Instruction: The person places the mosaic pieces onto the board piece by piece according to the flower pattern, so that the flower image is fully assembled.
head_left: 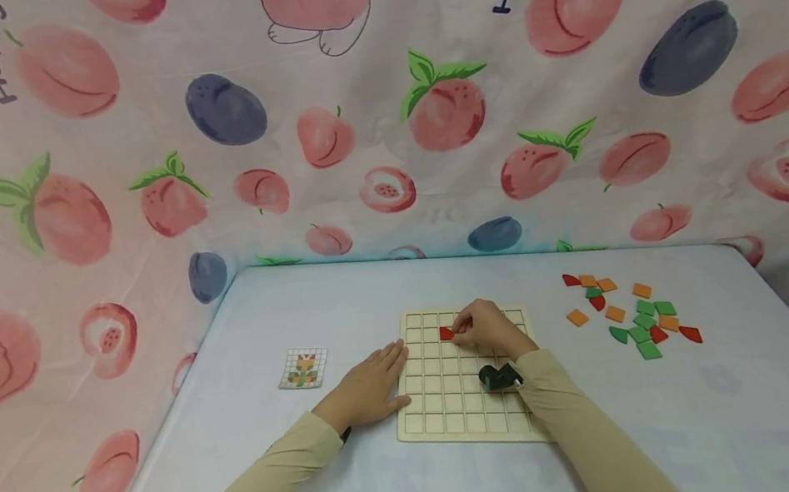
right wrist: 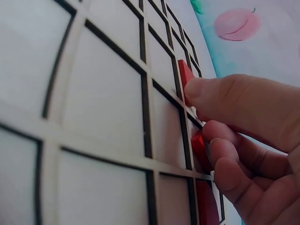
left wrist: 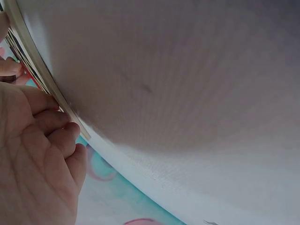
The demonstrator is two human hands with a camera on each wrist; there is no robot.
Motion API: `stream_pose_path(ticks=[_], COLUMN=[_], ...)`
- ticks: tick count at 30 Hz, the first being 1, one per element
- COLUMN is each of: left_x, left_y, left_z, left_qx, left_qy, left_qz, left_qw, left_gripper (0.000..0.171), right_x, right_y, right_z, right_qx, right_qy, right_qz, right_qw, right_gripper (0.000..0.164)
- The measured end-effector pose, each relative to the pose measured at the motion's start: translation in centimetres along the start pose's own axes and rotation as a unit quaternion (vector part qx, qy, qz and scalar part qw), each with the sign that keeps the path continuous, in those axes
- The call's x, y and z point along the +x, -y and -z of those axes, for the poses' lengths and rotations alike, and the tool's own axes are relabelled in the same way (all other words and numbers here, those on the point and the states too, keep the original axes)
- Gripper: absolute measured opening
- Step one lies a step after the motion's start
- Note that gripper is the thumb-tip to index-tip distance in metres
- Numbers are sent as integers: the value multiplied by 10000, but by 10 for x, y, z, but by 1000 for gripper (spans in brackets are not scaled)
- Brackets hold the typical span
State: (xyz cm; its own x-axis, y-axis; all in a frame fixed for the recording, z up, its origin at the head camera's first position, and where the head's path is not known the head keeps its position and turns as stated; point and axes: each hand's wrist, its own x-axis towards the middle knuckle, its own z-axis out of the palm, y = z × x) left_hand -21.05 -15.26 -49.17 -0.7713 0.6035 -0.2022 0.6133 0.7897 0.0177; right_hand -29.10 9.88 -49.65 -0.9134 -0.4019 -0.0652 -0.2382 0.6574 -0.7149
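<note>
On my head feed I saw a pale wooden grid board (head_left: 450,373) lying flat on the white-covered bench (head_left: 368,485). The left hand (head_left: 365,386) rested along the board's left edge, its fingers stretched out close together and the thumb apart from them. The right hand (head_left: 488,329) was over the board's far half, its fingers bent in and pinched on a red piece (head_left: 446,333), which showed at the fingertips. A dark wrist camera (head_left: 498,377) sat at the right cuff. To the left of the board I had a small pattern card (head_left: 302,368), and well to the right lay scattered orange, green and red pieces (head_left: 665,308).

My left wrist feed looked along the side of the board: the left fingers touched its rim, bent only slightly, and a sliver of red showed beyond.

In my right wrist feed the thumb met a red piece at the grid lines, and the fingertips lay against a second red piece (right wrist: 200,149); I couldn't tell which of the two was in the pinch. A third red piece (right wrist: 207,202) lay just beside them, in another cell.
</note>
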Motion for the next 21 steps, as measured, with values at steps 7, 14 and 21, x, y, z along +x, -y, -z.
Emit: stream_pose_path(ticks=[7,14,21], left_x=[0,1,0], left_y=[0,0,0], left_z=[0,-1,-1], left_qx=[22,13,-12], left_qy=[-6,2,-10], left_qz=[-1,22,-12], left_qw=[10000,10000,10000], left_gripper=[78,79,79], right_x=[-1,-9,-25], right_y=[-6,-17,-28], right_z=[6,27,56], right_qx=[112,686,829], right_qy=[-47,145,142], right_qz=[240,413,485], right_qw=[9996,9967,9953], right_gripper=[11,18,28])
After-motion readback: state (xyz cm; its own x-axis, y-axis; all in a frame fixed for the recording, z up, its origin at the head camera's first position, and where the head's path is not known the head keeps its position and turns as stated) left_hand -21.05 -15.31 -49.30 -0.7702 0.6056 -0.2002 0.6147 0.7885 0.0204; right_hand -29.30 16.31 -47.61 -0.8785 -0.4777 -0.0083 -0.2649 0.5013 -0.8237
